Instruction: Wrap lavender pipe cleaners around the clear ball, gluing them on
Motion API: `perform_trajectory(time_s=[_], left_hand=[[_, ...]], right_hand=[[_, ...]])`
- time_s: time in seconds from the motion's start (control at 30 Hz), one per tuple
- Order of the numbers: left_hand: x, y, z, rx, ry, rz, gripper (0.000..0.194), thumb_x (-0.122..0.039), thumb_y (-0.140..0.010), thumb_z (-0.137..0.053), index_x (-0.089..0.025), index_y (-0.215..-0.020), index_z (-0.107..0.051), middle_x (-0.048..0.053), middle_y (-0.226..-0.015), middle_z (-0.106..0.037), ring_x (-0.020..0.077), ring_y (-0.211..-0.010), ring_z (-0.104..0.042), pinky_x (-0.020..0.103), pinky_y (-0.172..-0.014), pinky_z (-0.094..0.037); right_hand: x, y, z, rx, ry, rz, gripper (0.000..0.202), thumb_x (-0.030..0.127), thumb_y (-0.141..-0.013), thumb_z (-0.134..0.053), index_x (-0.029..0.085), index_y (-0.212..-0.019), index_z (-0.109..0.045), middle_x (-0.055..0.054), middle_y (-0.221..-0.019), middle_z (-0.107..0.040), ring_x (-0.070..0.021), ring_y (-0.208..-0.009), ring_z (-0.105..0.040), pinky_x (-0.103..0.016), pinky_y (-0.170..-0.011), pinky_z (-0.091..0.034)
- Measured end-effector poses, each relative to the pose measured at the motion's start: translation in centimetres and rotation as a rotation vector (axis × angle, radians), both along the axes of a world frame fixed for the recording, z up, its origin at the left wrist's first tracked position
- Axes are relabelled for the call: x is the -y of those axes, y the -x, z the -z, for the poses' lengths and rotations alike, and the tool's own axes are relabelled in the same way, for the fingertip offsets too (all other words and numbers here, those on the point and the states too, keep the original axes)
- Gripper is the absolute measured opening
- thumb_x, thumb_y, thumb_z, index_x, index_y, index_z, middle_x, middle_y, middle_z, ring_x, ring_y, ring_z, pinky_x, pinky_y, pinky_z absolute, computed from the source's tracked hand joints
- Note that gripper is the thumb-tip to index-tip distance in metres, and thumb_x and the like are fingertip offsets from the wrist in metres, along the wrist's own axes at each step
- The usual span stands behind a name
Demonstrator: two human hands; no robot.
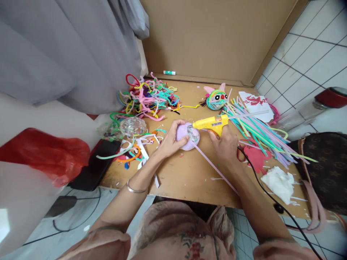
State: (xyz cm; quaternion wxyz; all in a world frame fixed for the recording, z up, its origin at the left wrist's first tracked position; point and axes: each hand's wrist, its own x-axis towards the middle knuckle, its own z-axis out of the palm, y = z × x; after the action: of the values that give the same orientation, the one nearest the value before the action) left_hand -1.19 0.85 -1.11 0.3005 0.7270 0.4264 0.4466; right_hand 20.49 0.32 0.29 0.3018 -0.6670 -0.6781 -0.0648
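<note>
My left hand (pixel 175 139) is wrapped round the left side of a clear round piece partly covered in coiled lilac pipe cleaner (pixel 185 144). A loose lilac strip (pixel 211 164) runs from its lower edge toward my right forearm. In my right hand (pixel 225 142) is a yellow glue gun (pixel 210 124), its nozzle pointing left at the top of the coiled piece; whether it touches cannot be told. A clear glue stick (pixel 248 114) sticks out of the gun's back end.
A heap of curled pipe cleaners (pixel 146 95) lies at the back left, above a clear ball (pixel 133 126). Back right are a decorated ball (pixel 215 99) and straight pipe cleaners (pixel 260 130). A black cord (pixel 257 180), crumpled tissue (pixel 279 183) and brown bag (pixel 325 166) are at the right.
</note>
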Motion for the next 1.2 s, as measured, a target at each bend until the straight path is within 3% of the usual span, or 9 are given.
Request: perform_trajectory(time_s=[0.2,0.4,0.67,1.0,1.2], left_hand=[[0.1,-0.1,0.0,-0.012,0.0,-0.01,0.046,-0.039,-0.083,-0.058,-0.021,-0.122,-0.044,0.012,-0.134,-0.057,0.0277,-0.128,-0.054,0.043,-0.11,-0.043],[0.0,-0.1,0.2,-0.009,-0.024,-0.008,0.042,-0.039,-0.084,-0.058,-0.021,-0.12,-0.046,0.012,-0.134,-0.059,0.026,-0.123,-0.057,0.043,-0.108,-0.045],[0.0,0.0,-0.2,-0.034,-0.013,-0.002,0.037,-0.038,-0.084,-0.056,-0.022,-0.116,-0.045,0.013,-0.136,-0.057,0.0262,-0.125,-0.056,0.044,-0.11,-0.043],[0.1,-0.1,-0.5,-0.048,-0.003,-0.023,0.034,-0.039,-0.083,-0.056,-0.021,-0.11,-0.045,0.013,-0.136,-0.057,0.0254,-0.123,-0.057,0.043,-0.108,-0.043],[0.2,-0.2,-0.6,-0.049,-0.012,-0.032,0.031,-0.038,-0.083,-0.056,-0.022,-0.108,-0.047,0.011,-0.135,-0.059,0.0248,-0.123,-0.057,0.043,-0.108,-0.043]], right_hand=[[-0.3,-0.2,0.1,-0.069,0.043,-0.032,0.041,0.05,-0.092,-0.05,0.013,-0.107,-0.06,-0.016,-0.086,-0.072,-0.0296,-0.077,-0.066,-0.034,-0.064,-0.042],[-0.5,-0.4,-0.1,-0.175,0.092,0.008,0.045,0.061,-0.084,-0.053,0.017,-0.095,-0.061,-0.012,-0.074,-0.069,-0.0286,-0.069,-0.062,-0.035,-0.064,-0.042],[-1.0,-1.4,-0.3,-0.329,0.075,0.023,0.045,0.059,-0.078,-0.056,0.018,-0.095,-0.062,-0.015,-0.087,-0.072,-0.0311,-0.082,-0.064,-0.039,-0.072,-0.046],[-1.1,-2.2,-0.5,-0.372,0.065,0.103,0.049,0.059,-0.073,-0.061,0.016,-0.097,-0.064,-0.016,-0.088,-0.071,-0.0312,-0.082,-0.063,-0.04,-0.073,-0.046],[-1.9,-4.4,-0.5,-0.391,0.017,0.2,0.046,0.062,-0.072,-0.06,0.019,-0.089,-0.06,-0.011,-0.083,-0.067,-0.0265,-0.075,-0.059,-0.039,-0.072,-0.044]])
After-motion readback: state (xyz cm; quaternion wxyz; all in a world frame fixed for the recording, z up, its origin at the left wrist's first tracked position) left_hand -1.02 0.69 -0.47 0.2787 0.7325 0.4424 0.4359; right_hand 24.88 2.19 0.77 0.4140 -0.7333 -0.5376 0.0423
